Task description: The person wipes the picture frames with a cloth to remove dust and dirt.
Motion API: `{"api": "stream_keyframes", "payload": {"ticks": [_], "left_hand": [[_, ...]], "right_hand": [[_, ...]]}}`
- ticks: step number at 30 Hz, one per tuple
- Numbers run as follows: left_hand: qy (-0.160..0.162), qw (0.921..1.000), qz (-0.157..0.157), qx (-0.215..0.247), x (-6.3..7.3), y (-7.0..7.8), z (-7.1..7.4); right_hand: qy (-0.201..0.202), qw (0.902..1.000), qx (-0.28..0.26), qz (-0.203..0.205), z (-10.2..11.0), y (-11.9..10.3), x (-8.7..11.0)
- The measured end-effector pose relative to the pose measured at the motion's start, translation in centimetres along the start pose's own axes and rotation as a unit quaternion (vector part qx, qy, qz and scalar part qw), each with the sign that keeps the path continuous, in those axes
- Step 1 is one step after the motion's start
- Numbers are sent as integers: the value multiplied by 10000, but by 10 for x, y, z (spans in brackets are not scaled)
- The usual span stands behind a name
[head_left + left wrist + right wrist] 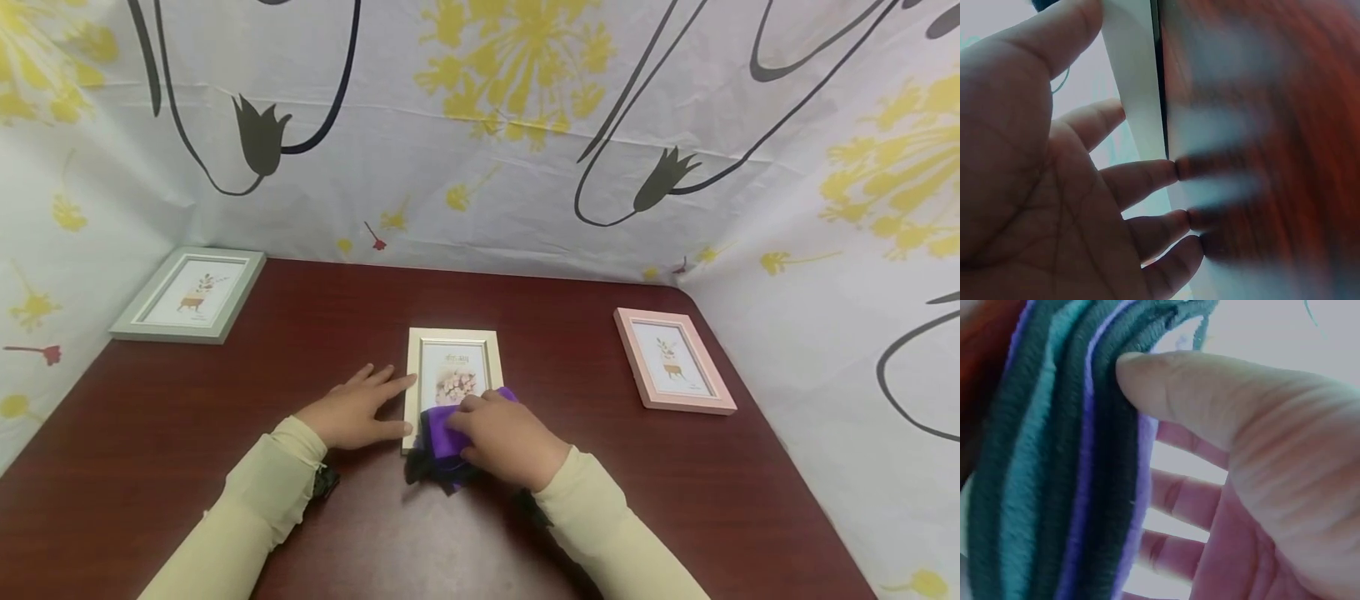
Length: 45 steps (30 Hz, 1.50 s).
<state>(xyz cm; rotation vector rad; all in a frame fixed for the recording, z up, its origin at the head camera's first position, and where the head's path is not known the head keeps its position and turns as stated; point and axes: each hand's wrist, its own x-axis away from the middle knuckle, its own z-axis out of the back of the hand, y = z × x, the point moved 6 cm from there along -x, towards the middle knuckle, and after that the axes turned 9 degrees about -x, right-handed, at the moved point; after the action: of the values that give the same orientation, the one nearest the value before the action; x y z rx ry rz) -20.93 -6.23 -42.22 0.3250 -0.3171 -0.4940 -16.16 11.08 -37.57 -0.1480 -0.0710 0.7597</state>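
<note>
Fingers spread, a person's left hand (pixel 356 412) touches the left side of a cream rectangular picture frame (pixel 454 375) lying between the hands, long axis pointing away, as the right hand (pixel 506 440) grips a folded purple-and-dark-green fabric cloth (pixel 447 432) over its near end.

Table (pixel 562 325): a dark reddish-brown top with wood grain is shown, its far right corner rounded; a pale sheen is reflected in its near part.
Grey-green frame (pixel 192 292): laid flat in the far left corner, picture side up.
Cream frame (pixel 455 364): set flat near the middle, well apart from the others.
Pink frame (pixel 672 360): placed flat and slightly turned, near the right edge.
</note>
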Motion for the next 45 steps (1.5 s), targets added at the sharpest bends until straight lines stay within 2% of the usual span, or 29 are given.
{"api": "stream_keyframes", "payload": {"ticks": [6, 10, 16, 24, 29, 32, 39, 45], "left_hand": [[67, 9999, -69, -69, 0, 1, 1], [78, 9999, -65, -56, 0, 1, 1], [44, 10000, -42, -5, 0, 0, 1], [51, 10000, -56, 9, 0, 0, 1], [6, 10000, -74, -11, 0, 0, 0], [-2, 10000, -67, 6, 0, 0, 0], [9, 10000, -80, 26, 1, 1, 0], [5, 9999, -101, -10, -1, 1, 0]], "right_hand": [[255, 9988, 287, 304, -9, -14, -7], [356, 9981, 382, 334, -11, -19, -10], [263, 9992, 296, 102, -8, -14, -9], [-206, 9987, -19, -471, 0, 8, 0], [-286, 9979, -176, -552, 3, 12, 3], [-178, 9988, -38, -456, 2, 9, 2], [392, 9983, 397, 140, -10, -17, -7], [534, 9970, 508, 222, -13, -23, -9]]}}
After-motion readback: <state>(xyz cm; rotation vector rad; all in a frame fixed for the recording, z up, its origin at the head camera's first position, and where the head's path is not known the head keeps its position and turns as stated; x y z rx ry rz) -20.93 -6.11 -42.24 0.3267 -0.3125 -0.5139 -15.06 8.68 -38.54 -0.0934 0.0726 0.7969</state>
